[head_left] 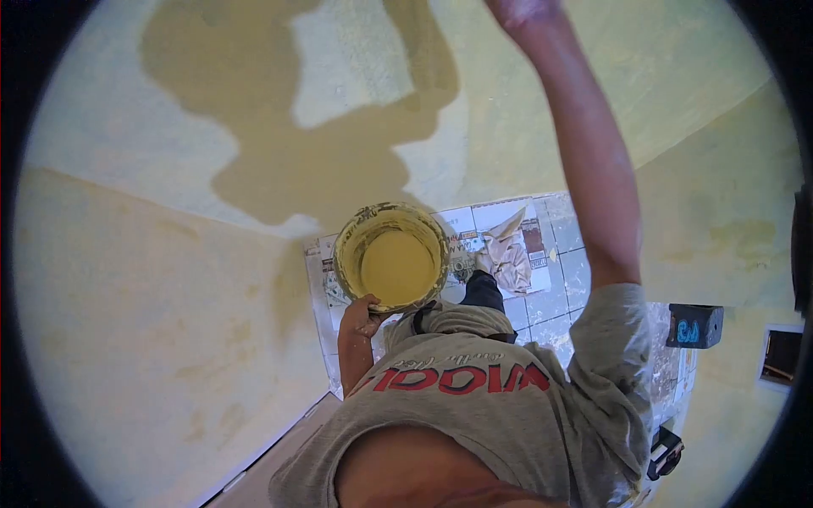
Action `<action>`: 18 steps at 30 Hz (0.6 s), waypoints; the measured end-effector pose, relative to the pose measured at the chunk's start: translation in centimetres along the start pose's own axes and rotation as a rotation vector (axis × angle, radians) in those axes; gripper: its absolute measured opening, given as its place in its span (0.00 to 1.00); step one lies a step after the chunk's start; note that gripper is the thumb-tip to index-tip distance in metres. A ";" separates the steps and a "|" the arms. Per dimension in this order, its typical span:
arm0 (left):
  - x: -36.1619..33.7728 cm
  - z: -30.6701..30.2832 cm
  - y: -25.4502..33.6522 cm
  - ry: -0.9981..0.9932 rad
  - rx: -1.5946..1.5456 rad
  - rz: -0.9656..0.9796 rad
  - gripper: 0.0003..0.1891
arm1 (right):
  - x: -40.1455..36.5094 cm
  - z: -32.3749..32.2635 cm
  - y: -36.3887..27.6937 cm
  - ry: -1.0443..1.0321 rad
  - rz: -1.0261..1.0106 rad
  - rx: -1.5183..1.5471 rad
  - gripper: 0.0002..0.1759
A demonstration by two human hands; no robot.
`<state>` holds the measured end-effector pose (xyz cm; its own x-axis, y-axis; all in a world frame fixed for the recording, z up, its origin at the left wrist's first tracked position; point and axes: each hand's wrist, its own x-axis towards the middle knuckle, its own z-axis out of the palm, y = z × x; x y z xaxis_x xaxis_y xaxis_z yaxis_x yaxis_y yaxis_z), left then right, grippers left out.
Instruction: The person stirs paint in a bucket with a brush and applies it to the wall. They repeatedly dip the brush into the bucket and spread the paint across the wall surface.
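Observation:
A round bucket (340,254) with a paint-smeared rim holds smooth pale yellow paint (398,269). My left hand (362,317) grips its lower left rim, close to my body. My right arm is stretched far up in front of the yellowish wall (525,127). Only the wrist and base of my right hand (522,10) show at the top edge; its fingers are out of frame, so what it holds, if anything, is hidden.
Printed cardboard sheets (464,222) and crumpled brown paper (506,262) lie on the tiled floor (549,306). A black box (695,326) with blue marking is at the right, with another dark object (666,452) below. Walls meet in corners on both sides.

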<state>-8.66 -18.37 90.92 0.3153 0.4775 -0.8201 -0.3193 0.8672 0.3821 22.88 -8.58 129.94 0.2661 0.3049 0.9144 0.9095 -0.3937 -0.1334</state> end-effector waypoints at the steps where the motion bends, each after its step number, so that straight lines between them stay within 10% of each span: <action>1: -0.2 0.3 0.0 0.006 -0.008 -0.001 0.21 | -1.1 1.8 0.4 -0.106 -0.004 -0.055 0.17; 2: -0.5 0.5 0.0 0.028 -0.011 0.001 0.21 | -4.8 6.1 1.4 0.166 -0.106 -0.127 0.14; 3: -0.7 0.5 -0.1 0.051 -0.015 0.005 0.20 | -9.0 7.4 2.4 -0.279 -0.195 -0.083 0.15; 5: -1.5 0.9 0.1 0.032 0.001 0.037 0.20 | -17.9 10.0 2.7 -0.392 -0.217 -0.145 0.28; 10: 0.3 -1.1 -0.9 0.038 0.003 0.054 0.20 | -35.7 15.5 7.5 -1.047 0.097 0.063 0.13; 18: -1.5 -0.4 0.0 -0.049 0.029 0.258 0.22 | -27.2 1.8 3.2 -1.163 0.394 0.538 0.14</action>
<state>-9.51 -19.11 91.97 0.2697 0.6889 -0.6728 -0.3693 0.7193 0.5885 19.16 -16.56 103.92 0.4087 0.9119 -0.0381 0.6498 -0.3200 -0.6894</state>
